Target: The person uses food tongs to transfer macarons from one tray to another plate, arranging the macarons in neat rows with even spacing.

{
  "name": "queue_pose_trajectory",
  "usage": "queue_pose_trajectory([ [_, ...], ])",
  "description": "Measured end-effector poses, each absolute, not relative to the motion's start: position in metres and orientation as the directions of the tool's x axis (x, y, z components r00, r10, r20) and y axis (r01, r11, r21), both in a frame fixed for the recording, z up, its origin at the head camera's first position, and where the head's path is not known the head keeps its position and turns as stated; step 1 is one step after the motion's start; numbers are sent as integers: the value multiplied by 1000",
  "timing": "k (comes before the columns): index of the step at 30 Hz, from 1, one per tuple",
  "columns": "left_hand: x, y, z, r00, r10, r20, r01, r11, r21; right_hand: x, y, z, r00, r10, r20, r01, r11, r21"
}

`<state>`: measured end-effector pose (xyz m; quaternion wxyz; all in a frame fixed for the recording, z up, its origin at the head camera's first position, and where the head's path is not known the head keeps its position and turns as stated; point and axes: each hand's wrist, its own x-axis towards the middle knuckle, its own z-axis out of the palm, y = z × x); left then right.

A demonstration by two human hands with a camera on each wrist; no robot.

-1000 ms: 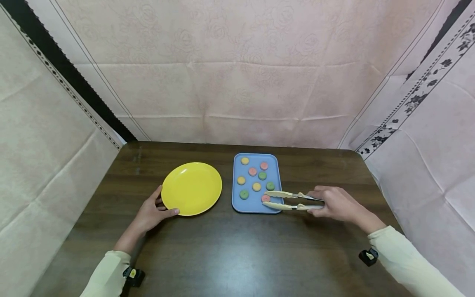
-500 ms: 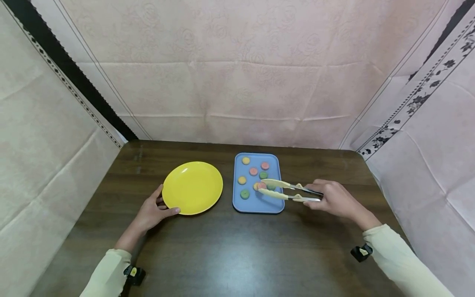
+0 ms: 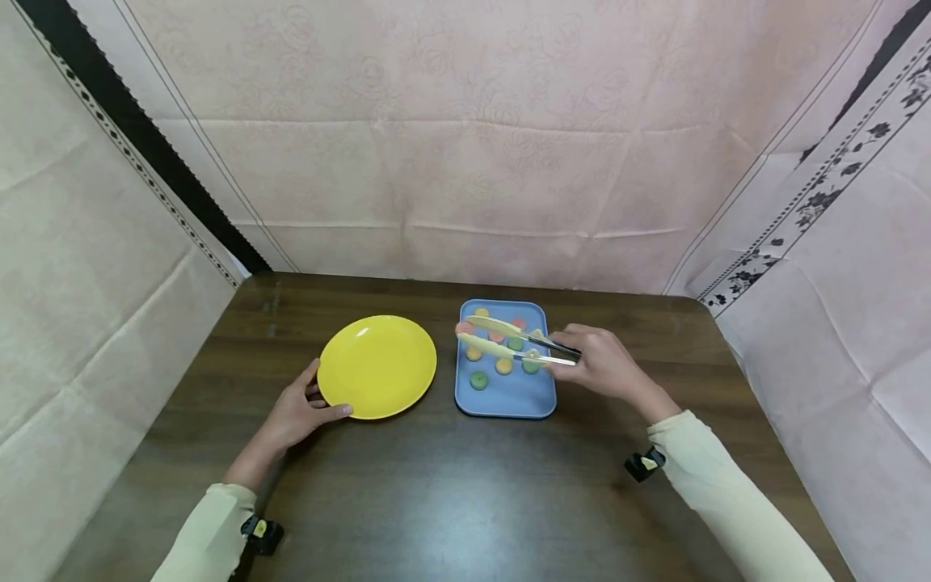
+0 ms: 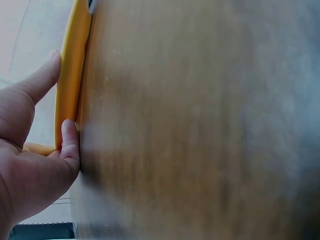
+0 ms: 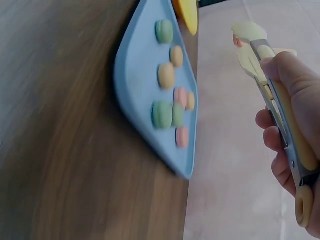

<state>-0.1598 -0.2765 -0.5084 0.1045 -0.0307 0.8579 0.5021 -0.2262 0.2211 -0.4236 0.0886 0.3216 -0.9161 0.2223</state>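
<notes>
My left hand (image 3: 296,416) pinches the near left rim of a round yellow plate (image 3: 378,368), thumb on its upper side and fingers at its edge; the left wrist view catches the plate (image 4: 71,75) edge-on. With my right hand (image 3: 600,364) I grip a pair of tongs (image 3: 486,344) with cream tips and metal arms. Between those tips sits a pink macaron (image 3: 463,328), raised above the left edge of a blue tray (image 3: 509,402). Yellow, pink and green macarons lie on the tray, among them a green macaron (image 3: 478,380); the tongs partly cover several in the head view.
Both plate and tray rest on a dark wooden table (image 3: 407,501), with the plate left of the tray and a narrow gap between them. Pale patterned cloth (image 3: 465,178) hangs behind the table and along both sides.
My right hand has lifted the pink macaron from the tray's near right corner with the tongs and carried it up and left across the tray. The left hand stays at the plate.
</notes>
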Motion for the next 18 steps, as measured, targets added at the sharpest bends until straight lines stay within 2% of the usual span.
queue_pose_trajectory([
  [11,-161,-276,-509,-979,53,-197,-145,498,855,-249,164,-425,-760,-581,291,-649,657,-384],
  [18,-159,-275,-507,-978,52,-201,-147,511,847,-263,125,-430,-733,-618,284,-679,645,-350],
])
